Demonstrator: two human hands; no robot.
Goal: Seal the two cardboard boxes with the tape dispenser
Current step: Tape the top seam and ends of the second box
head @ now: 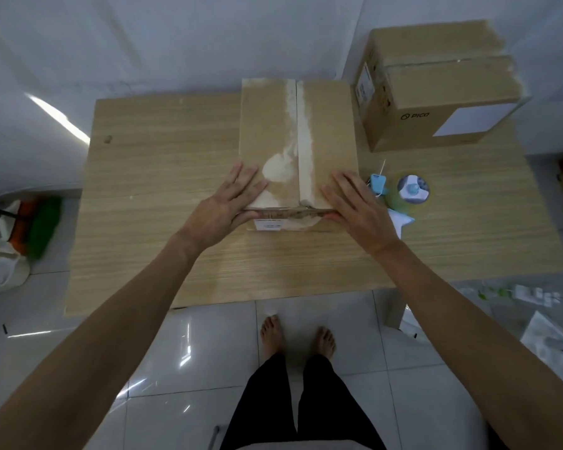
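A brown cardboard box [273,125] stands in the middle of the wooden table [150,190], its two top flaps folded down with torn pale patches along the centre seam. My left hand [228,206] grips the box's near left corner, fingers flat on the flap and thumb under the edge. My right hand [358,206] holds the near right corner the same way. A second cardboard box [436,92] marked PICO stands at the table's back right. The tape dispenser [411,190], white and blue with a clear tape roll, lies just right of my right hand.
A small blue tool [379,183] lies between the centre box and the dispenser. A white bag with orange and green contents [30,228] sits on the floor at left. Plastic packets [533,297] lie on the tiles at right. My bare feet stand below the table's near edge.
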